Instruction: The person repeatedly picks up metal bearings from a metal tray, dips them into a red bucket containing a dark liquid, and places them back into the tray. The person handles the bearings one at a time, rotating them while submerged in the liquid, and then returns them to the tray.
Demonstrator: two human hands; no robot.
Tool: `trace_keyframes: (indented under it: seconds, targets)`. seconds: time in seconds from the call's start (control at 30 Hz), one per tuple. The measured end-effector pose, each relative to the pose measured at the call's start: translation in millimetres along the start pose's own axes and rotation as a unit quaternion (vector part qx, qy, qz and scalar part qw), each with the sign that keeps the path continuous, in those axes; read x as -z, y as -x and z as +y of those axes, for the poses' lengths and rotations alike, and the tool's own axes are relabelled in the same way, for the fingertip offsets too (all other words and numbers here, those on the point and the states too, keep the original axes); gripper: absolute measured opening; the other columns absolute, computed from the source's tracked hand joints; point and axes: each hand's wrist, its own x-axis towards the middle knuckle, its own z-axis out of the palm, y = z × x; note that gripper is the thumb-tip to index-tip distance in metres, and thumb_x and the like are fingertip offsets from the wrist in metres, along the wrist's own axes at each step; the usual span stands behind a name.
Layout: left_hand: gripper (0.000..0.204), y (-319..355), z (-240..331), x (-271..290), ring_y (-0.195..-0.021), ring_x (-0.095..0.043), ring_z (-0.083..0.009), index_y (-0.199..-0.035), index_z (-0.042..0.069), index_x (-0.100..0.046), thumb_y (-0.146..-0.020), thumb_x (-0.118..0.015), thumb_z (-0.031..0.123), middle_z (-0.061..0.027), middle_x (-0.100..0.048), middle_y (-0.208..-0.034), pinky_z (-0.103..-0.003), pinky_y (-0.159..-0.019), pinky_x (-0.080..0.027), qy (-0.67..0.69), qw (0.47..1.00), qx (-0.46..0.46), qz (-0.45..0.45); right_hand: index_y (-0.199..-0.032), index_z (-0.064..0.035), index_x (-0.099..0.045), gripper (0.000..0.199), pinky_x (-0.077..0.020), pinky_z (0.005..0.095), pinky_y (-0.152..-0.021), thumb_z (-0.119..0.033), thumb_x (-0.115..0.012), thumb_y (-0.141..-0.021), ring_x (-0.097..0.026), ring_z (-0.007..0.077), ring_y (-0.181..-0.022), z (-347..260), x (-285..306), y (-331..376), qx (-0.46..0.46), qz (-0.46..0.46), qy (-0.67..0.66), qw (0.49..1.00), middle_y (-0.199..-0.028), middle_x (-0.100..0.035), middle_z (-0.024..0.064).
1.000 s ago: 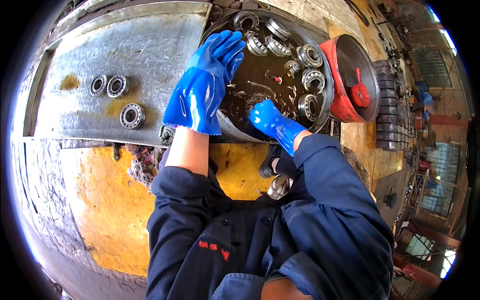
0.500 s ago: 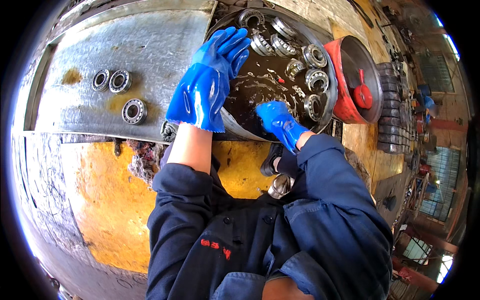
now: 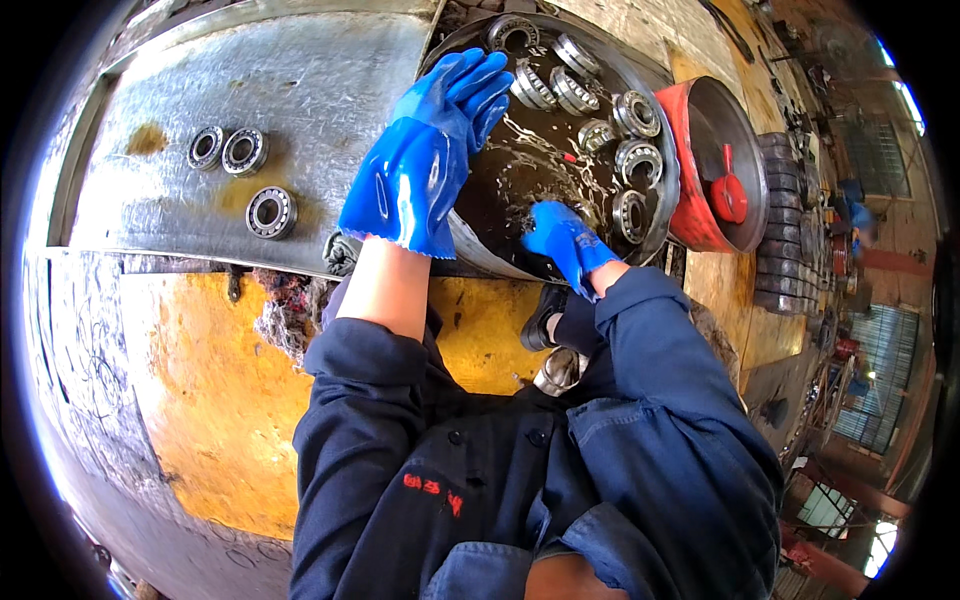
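Note:
My left hand [image 3: 440, 120], in a long blue rubber glove, is open over the left rim of a round metal basin [image 3: 655, 235], its fingers stretched out side by side and holding nothing. The basin contains dark, rippling liquid [image 3: 525, 165]. At its near side my right hand [image 3: 565, 240], also blue-gloved, dips into the liquid with curled fingers; the fingertips and whatever they grip are hidden. Several steel roller bearings stand along the far and right side of the basin, among them one bearing [image 3: 630, 217] nearest my right hand and another [image 3: 637, 115] farther back.
Left of the basin, three bearings [image 3: 270, 213] lie on a metal-topped table [image 3: 330, 110]. A red tub [image 3: 690, 165] with a red ladle-like tool [image 3: 729, 195] stands at the right, beside a stack of dark parts [image 3: 778, 215]. Rags [image 3: 285, 320] hang below the table edge.
My right hand has shifted slightly right in the liquid, and the ripples around it have changed. The left hand keeps its pose at the rim. The whole view has moved a little.

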Motion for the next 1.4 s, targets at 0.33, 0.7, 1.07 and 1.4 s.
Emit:
trace_keyframes:
  seconds: [0.33, 0.7, 1.07, 1.4]
  targets:
    - [0.035, -8, -1, 4, -0.118, -0.064, -0.0311, -0.128, 0.006, -0.058, -0.104, -0.048, 0.028, -0.0162, -0.064, -0.130, -0.039, -0.096, -0.055, 0.003, 1.000, -0.010, -0.007, -0.079, -0.0059, -0.072, 0.020, -0.0552, 0.0481, -0.071, -0.025, -0.073, -0.073, -0.072, 0.0338, -0.086, -18, -1, 4, 0.077, -0.043, 0.272, 0.958, -0.084, -0.073, 0.0167]
    - [0.038, 2, -4, -2, -0.120, -0.062, -0.0326, -0.130, 0.005, -0.055, -0.105, -0.046, 0.031, -0.0179, -0.062, -0.132, -0.041, -0.099, -0.054, -0.004, 0.999, -0.032, -0.019, -0.089, -0.0056, -0.073, 0.024, -0.0548, 0.0499, -0.077, -0.024, -0.067, -0.074, -0.071, 0.0383, -0.087, -15, 1, 4, 0.062, -0.057, 0.236, 0.968, -0.092, -0.072, 0.0188]
    - [0.036, -3, -2, 2, -0.117, -0.064, -0.0320, -0.129, 0.006, -0.056, -0.105, -0.045, 0.030, -0.0176, -0.063, -0.130, -0.039, -0.095, -0.056, -0.031, 0.999, -0.023, -0.005, -0.092, -0.0059, -0.075, 0.028, -0.0538, 0.0506, -0.079, -0.028, -0.066, -0.076, -0.069, 0.0400, -0.091, -22, 14, 7, -0.008, -0.084, 0.163, 0.983, -0.097, -0.072, 0.0210]
    - [0.043, -9, -2, 2, -0.116, -0.063, -0.0303, -0.133, 0.004, -0.053, -0.104, -0.048, 0.034, -0.0171, -0.063, -0.129, -0.039, -0.096, -0.053, -0.024, 1.000, 0.008, -0.006, -0.098, -0.0035, -0.072, 0.033, -0.0538, 0.0491, -0.080, -0.027, -0.067, -0.076, -0.067, 0.0433, -0.094, 14, -14, 8, -0.069, 0.025, -0.066, 0.995, -0.094, -0.069, 0.0263]
